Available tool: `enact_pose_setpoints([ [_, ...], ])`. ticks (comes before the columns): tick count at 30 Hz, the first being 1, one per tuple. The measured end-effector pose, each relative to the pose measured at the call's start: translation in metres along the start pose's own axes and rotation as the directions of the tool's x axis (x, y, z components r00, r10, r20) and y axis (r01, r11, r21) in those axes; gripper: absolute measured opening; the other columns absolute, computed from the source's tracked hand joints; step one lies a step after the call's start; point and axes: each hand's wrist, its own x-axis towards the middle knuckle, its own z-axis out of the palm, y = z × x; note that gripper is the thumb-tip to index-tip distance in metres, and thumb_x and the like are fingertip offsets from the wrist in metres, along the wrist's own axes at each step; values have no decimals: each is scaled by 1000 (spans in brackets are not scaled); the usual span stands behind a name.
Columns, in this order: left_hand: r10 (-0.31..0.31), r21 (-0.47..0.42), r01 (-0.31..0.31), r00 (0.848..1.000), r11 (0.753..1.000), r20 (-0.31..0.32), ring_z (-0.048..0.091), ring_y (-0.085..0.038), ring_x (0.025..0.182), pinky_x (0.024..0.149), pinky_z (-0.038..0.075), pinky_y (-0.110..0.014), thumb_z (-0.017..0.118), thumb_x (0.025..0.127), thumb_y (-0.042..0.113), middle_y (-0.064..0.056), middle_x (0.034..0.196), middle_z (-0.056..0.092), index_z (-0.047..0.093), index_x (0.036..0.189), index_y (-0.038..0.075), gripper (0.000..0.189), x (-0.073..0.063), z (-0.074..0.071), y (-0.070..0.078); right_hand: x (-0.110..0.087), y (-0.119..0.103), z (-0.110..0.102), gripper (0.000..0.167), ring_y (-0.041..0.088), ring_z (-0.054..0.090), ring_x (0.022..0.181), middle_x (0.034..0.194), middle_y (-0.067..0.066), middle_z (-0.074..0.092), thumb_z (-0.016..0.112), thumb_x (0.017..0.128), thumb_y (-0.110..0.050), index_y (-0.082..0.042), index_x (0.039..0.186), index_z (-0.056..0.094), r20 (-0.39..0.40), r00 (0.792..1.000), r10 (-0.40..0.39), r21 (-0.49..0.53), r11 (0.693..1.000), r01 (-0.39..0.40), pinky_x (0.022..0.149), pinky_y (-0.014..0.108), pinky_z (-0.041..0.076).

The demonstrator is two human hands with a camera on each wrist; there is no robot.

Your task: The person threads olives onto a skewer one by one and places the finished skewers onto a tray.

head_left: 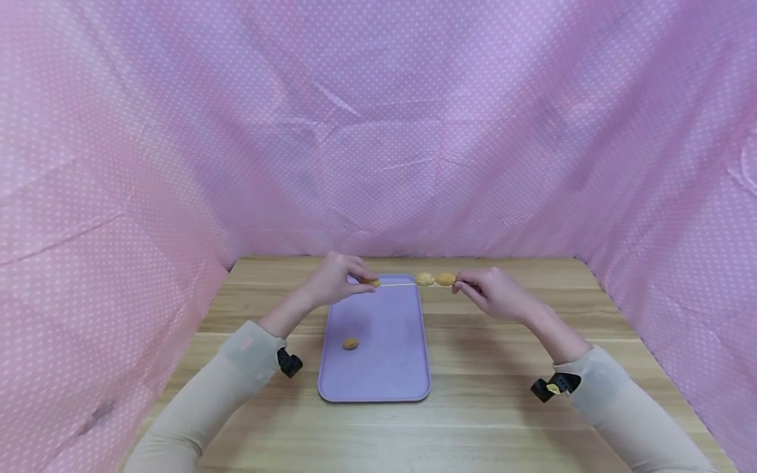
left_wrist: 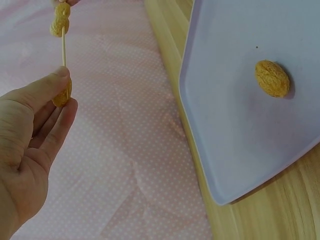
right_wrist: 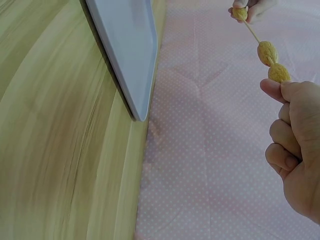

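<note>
Above the far part of the tray, a thin wooden skewer (head_left: 397,284) is held level between both hands. Two oval, wrinkled, golden-brown food balls (head_left: 425,280) sit side by side on its right part. My right hand (head_left: 497,292) pinches the skewer just beyond the outer ball (right_wrist: 279,73), with the other fingers curled in. At the skewer's left end, my left hand (head_left: 334,279) pinches another such ball (left_wrist: 62,95) between thumb and fingers. The skewer meets that ball; how far it goes in is hidden by the fingers. One more ball (head_left: 351,343) lies on the tray.
A pale purple rectangular tray (head_left: 384,374) with a low raised rim rests on the wood-grain table (head_left: 485,420). Pink polka-dot cloth (head_left: 378,164) hangs behind the table and along both sides. Small black cameras (head_left: 290,362) are strapped at both wrists.
</note>
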Motion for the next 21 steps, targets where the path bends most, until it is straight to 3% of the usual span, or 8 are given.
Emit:
enact_pose_setpoints([
  [10,-2,48,2,1000,999,-4,79,-17,85,80,67,-24,86,88,6,-8,99,82,83,107,3,20,0,1,3,3,-3,1,17,-8,32,56,68,-14,50,64,105,-3,-13,98,76,6,1000,7,7,1000,-7,50,17,35],
  [16,-1,33,1,1000,999,4,79,-19,85,80,69,-33,86,88,5,-10,99,82,83,106,2,18,3,4,3,3,-4,1,16,-8,31,57,70,-13,54,65,103,-1,-12,97,76,2,1000,-2,9,1000,2,49,17,34],
  [21,16,38,-16,1000,999,-2,79,-17,85,80,67,-26,86,88,6,-9,99,82,83,106,3,19,4,6,4,4,-7,0,17,-7,33,58,73,-11,60,63,105,-3,-12,99,77,12,1000,21,12,1000,-21,52,18,36],
])
